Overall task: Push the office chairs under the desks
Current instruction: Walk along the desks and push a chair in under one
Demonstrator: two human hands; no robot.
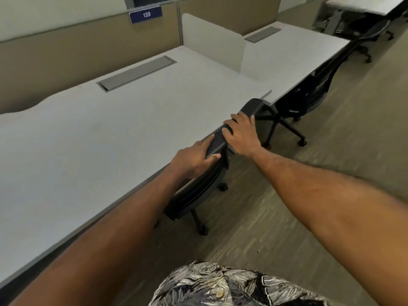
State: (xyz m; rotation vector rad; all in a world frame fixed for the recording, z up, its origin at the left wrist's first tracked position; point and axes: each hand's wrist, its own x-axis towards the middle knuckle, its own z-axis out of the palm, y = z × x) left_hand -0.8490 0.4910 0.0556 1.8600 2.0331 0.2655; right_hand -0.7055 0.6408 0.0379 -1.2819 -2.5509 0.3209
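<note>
A black mesh office chair (198, 195) stands tucked against the front edge of a long white desk (106, 138), its backrest top touching the desk edge and its castors on the floor. My left hand (194, 157) grips the nearer part of the backrest's top rim. My right hand (241, 134) lies closed over the same rim further along. A second black chair (309, 93) stands pushed in at the neighbouring desk (293, 54) to the right.
A white divider panel (212, 38) separates the two desks. Grey cable trays (136, 72) are set into the desktops. A blue sign reading 139 (145, 14) hangs on the back partition. Further chairs and a table (364, 5) stand at the far right. Carpeted aisle (331, 133) lies to the right.
</note>
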